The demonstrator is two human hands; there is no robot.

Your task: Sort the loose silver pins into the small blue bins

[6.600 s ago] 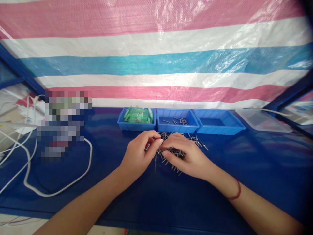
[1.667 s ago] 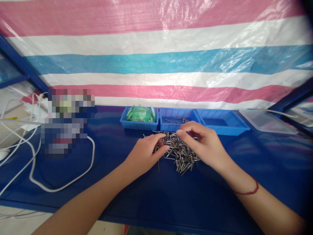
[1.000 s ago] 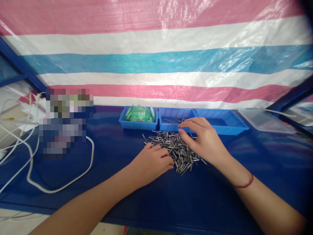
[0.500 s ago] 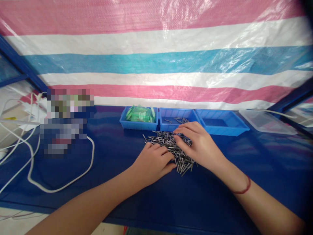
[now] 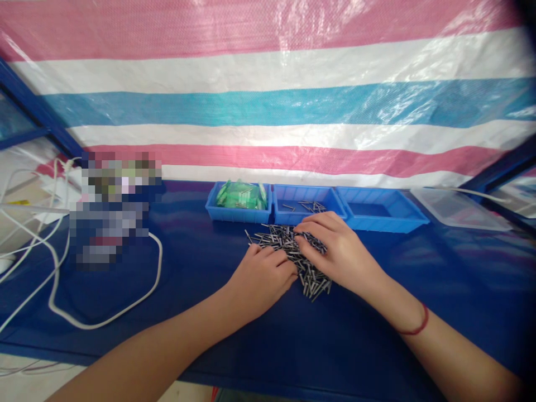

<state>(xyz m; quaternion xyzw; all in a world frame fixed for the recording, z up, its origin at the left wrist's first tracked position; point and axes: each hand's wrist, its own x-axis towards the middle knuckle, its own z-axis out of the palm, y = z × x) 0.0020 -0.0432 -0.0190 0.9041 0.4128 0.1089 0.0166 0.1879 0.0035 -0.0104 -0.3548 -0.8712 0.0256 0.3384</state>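
Now that the right hand (image 5: pixel 341 251) has shifted from beside the middle blue bin (image 5: pixel 293 215) onto the blind rivets (image 5: pixel 302 262) heaped on the desk (image 5: pixel 293 346), both hands flank the heap. Right thumb and fingers stand apart; the left hand's (image 5: pixel 263 279) curled fingers hide any grip.

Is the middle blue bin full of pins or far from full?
Far from full: only a small scatter of metal pins lies in the middle blue bin, and much of its floor shows.
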